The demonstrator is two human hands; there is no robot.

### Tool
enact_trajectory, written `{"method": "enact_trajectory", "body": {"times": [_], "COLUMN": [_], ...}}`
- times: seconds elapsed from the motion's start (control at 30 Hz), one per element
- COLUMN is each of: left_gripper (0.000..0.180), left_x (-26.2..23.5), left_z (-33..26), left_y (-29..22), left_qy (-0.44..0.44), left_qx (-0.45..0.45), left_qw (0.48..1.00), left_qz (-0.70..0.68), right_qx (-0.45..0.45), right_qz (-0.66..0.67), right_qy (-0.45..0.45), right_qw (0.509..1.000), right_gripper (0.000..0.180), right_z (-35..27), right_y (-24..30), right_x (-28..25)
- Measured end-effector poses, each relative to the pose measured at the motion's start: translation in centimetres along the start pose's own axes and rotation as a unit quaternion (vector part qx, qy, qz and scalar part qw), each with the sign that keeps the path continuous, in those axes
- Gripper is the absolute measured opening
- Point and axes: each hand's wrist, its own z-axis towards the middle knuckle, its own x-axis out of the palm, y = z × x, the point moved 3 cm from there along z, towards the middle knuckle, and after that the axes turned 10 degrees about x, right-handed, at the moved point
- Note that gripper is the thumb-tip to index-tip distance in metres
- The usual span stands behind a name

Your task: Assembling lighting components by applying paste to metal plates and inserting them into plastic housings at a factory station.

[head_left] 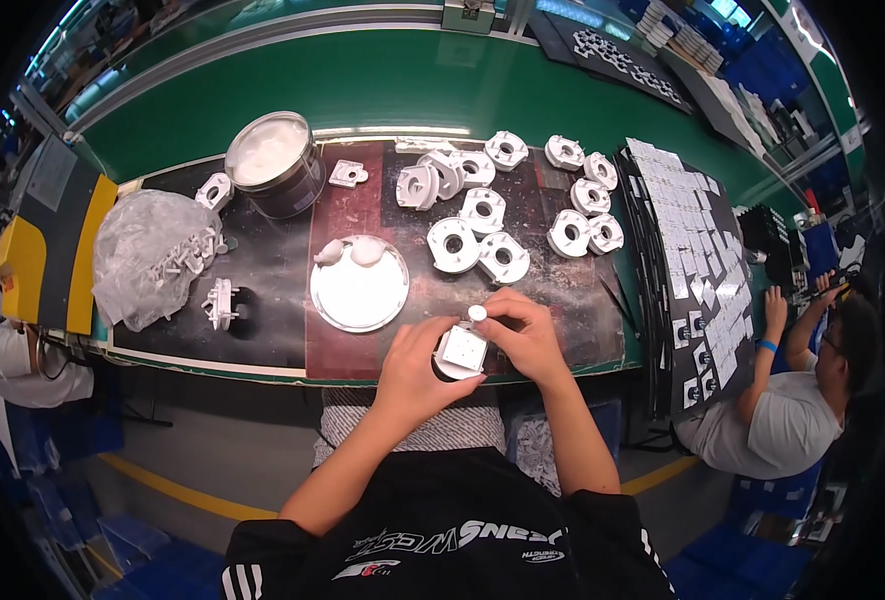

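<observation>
Near the front edge of the bench, my left hand (415, 368) is closed round a white plastic part with a square face (464, 348). My right hand (526, 338) pinches a small round white piece (477, 313) at the far edge of that part. Whether the two pieces touch, I cannot tell. Just beyond my left hand lies a round white lid (360, 300) with two soft white blobs on its far rim. Several white ring-shaped housings (504, 257) with dark centre holes are spread out beyond my hands.
An open tub of white paste (275, 150) stands at the back left. Beside it sits a clear plastic bag (148, 255) with small white pieces. On the right are stacked black trays (678, 300) bearing flat white parts. A co-worker (778, 400) sits at the right, another person (28, 365) at the left.
</observation>
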Motion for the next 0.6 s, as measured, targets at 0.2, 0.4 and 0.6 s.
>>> {"method": "enact_trajectory", "body": {"times": [0.2,0.4,0.6], "left_gripper": [0.073,0.073,0.073], "left_x": [0.07,-0.03,-0.04], "left_z": [0.16,0.21,0.22], "left_y": [0.08,0.10,0.14], "left_qy": [0.002,0.005,0.005], "left_qx": [0.005,0.004,0.006], "left_qw": [1.000,1.000,1.000], "left_qz": [-0.006,-0.005,-0.001], "right_qx": [-0.036,-0.055,-0.046], "right_qz": [-0.026,-0.042,-0.036], "right_qy": [-0.012,-0.041,-0.034], "right_qw": [0.999,0.997,0.998], "right_gripper": [0.016,0.012,0.010], "right_z": [-0.08,-0.27,-0.32], "right_y": [0.14,-0.04,0.06], "right_x": [-0.35,-0.45,-0.34]}}
